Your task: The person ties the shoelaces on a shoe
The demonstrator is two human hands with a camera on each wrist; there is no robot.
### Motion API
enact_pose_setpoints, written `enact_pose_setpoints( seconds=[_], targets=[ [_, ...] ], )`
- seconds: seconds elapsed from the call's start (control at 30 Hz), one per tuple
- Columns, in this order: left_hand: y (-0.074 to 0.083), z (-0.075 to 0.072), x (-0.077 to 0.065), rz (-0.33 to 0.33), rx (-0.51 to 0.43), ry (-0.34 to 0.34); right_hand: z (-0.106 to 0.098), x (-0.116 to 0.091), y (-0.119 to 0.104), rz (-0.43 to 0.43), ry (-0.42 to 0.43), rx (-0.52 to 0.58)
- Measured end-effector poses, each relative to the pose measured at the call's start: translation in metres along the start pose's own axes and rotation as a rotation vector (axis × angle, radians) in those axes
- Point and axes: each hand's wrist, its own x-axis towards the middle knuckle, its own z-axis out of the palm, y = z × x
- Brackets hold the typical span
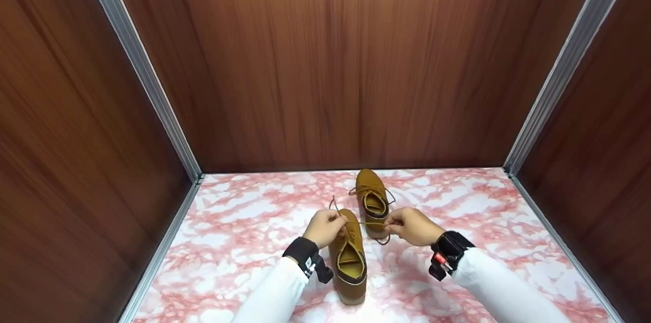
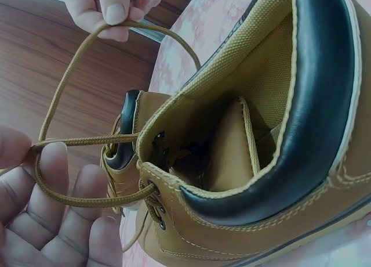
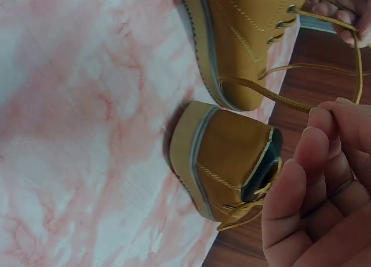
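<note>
A tan lace-up shoe (image 1: 351,290) with a dark padded collar stands near me, its toe pointing away. Just above its lacing, my left hand (image 1: 325,229) pinches the laces where they cross, between thumb and index finger; its other fingers are loosely bent in the left wrist view. To the right of the shoe, my right hand (image 1: 414,226) pinches a brown shoelace (image 2: 69,75) between thumb and fingertips. That lace stretches across between the two hands. In the right wrist view, a lace end hangs out beyond the right hand's fingertips (image 3: 316,125).
The matching shoe (image 1: 368,180) stands farther back and slightly right, its laces loose at both sides. Both shoes rest on a pink-and-white marbled surface (image 1: 244,262). Wood-grain panels (image 1: 305,68) with metal corner strips (image 1: 147,74) enclose the back and sides.
</note>
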Motion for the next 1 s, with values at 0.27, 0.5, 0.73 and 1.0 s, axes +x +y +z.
enact_pose_setpoints(
  seconds=[0.27,0.5,0.73,1.0],
  targets=[
    [0.000,-0.004,-0.002,0.010,0.011,-0.015,-0.009,-0.001,-0.009,-0.001,-0.032,0.018],
    [-0.003,-0.004,-0.001,0.024,0.044,-0.012,-0.016,0.000,-0.019,0.005,-0.049,0.040],
    [-0.003,-0.005,-0.001,0.027,0.050,-0.002,-0.022,0.002,-0.026,0.004,-0.057,0.074],
    [-0.004,-0.006,-0.002,0.030,0.060,0.019,-0.025,0.004,-0.035,0.010,-0.070,0.158]
  ],
)
